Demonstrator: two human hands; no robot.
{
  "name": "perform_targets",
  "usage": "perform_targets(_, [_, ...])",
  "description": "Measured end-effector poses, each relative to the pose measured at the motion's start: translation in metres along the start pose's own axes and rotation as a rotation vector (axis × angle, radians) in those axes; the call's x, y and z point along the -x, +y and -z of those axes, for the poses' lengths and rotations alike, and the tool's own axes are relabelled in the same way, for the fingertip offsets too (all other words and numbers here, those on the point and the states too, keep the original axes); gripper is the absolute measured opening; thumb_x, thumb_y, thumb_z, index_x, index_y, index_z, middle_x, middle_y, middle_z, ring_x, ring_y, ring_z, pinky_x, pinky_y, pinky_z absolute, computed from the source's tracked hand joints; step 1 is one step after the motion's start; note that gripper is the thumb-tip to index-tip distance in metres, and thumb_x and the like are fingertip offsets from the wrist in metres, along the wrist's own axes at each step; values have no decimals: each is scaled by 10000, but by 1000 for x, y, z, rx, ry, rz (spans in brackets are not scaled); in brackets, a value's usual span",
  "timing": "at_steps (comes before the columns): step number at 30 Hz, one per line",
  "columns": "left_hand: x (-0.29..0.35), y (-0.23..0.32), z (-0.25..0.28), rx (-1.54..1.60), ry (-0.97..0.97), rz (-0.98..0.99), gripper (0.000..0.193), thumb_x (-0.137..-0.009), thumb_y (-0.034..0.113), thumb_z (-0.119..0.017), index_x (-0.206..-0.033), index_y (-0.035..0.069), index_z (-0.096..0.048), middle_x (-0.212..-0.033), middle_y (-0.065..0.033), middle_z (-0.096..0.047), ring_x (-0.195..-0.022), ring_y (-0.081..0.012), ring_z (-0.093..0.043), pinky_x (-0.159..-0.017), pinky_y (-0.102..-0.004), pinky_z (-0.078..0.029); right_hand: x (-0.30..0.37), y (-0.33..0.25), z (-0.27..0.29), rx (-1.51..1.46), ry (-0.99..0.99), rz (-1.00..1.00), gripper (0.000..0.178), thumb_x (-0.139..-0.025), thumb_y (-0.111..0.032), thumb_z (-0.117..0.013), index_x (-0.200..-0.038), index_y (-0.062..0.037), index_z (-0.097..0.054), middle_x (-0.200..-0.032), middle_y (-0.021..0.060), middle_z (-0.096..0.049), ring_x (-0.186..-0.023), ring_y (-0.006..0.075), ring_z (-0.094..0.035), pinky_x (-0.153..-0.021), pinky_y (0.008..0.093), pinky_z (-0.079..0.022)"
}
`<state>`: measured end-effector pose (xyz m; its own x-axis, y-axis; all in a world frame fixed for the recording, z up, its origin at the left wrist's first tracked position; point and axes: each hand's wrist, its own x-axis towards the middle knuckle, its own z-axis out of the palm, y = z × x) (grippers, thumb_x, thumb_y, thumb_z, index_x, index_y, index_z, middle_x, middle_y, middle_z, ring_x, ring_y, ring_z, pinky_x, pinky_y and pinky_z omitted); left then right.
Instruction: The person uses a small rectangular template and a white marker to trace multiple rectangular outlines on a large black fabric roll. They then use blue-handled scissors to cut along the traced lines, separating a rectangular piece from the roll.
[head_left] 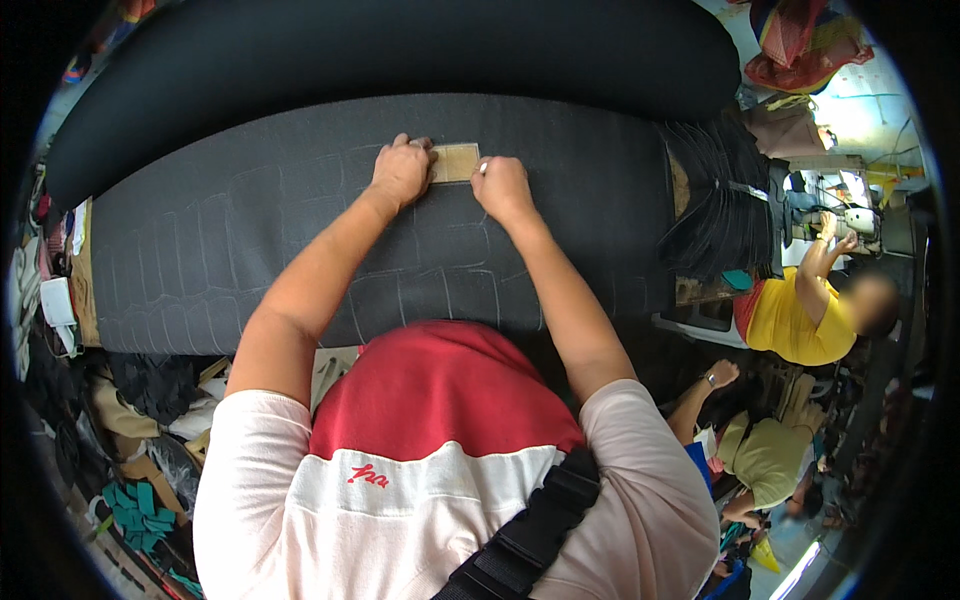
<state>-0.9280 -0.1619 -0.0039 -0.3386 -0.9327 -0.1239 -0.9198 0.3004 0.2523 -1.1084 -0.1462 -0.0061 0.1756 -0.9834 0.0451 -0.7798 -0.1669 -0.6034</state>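
Black sheet material spreads over the table before me, covered in thin pale outlines of rounded rectangular shapes. A small tan rectangular template lies flat on it near the far side. My left hand presses on the left end of this template, fingers spread and resting on it. Closed at the template's right edge, my right hand grips a slim marking pen; only a short pale piece of it shows between the fingers.
A big black roll lies along the far side. Black strips hang in a bundle at the right end. Two people, one in a yellow shirt and one in olive, sit to the right. Teal scraps lie at lower left.
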Motion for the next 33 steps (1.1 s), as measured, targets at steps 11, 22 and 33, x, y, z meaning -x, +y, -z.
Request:
perform_targets(11, [35,81,-11,1618,-17,336,177,-874,169,-619,-847,-6,-600,-659,-44,-592,-526,-82,-545,-477,-208,-474,61,15,25,-1181,212,-404,510,-768,60,-659,-1233,48,-450,-938,90,-587,-751,128,-603,-629,239,-532])
perform_targets(22, [106,164,-70,348,29,-569,638,-697,341,-731,-1187,-13,-525,-1343,-234,-365,-1273,-376,-330,-1018,-473,-324,104,103,62,-625,-211,-154,392,-752,79,-621,-1129,-25,-595,-929,32,-619,-793,76,-574,-737,211,-475])
perform_targets(33, [103,170,-78,139,-190,-391,944,-717,493,-671,-1348,-94,-287,-1437,-254,-220,-1360,-385,-166,-1095,-502,-162,81,61,56,-462,-72,-44,187,-812,-165,-650,-936,-30,-685,-836,145,-662,-670,206,-641,-598,282,-496])
